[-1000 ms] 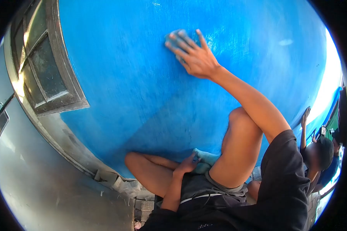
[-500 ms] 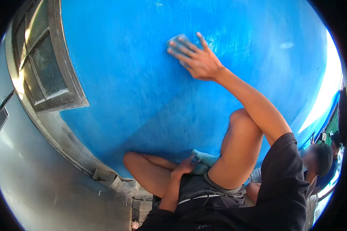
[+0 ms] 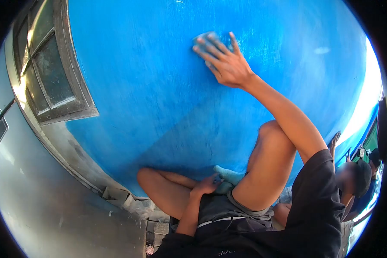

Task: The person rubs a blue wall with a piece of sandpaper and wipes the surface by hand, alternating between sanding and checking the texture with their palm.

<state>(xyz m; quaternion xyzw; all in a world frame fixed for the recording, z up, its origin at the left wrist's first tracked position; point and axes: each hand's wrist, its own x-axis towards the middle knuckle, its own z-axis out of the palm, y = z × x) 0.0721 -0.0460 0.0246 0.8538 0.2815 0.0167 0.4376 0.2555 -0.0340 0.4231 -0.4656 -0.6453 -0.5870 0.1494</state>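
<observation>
My right hand [image 3: 228, 62] is pressed against the blue wall [image 3: 159, 86] with its fingers fanned out. Beneath the fingertips shows a flat greyish pad [image 3: 205, 36], blurred by motion, held flat to the paint. The thumb sticks up apart from it. My left hand [image 3: 207, 185] rests low in my lap with its fingers curled; a small dark bluish bit shows at the fingertips, too small to name. Beside that hand lies a teal sock [image 3: 230, 176], between my bent legs.
A weathered wooden window frame [image 3: 69, 112] stands at left. Below it curves a shiny grey metal surface [image 3: 64, 202]. Rubble [image 3: 137, 206] lies along the wall's foot. At right, close by, another person in a dark cap [image 3: 362, 178] has a hand [image 3: 334, 142] raised at the wall.
My right hand and the pad have shifted slightly right and up across the wall. My left hand stays in place. The other person's raised hand has come into view at right.
</observation>
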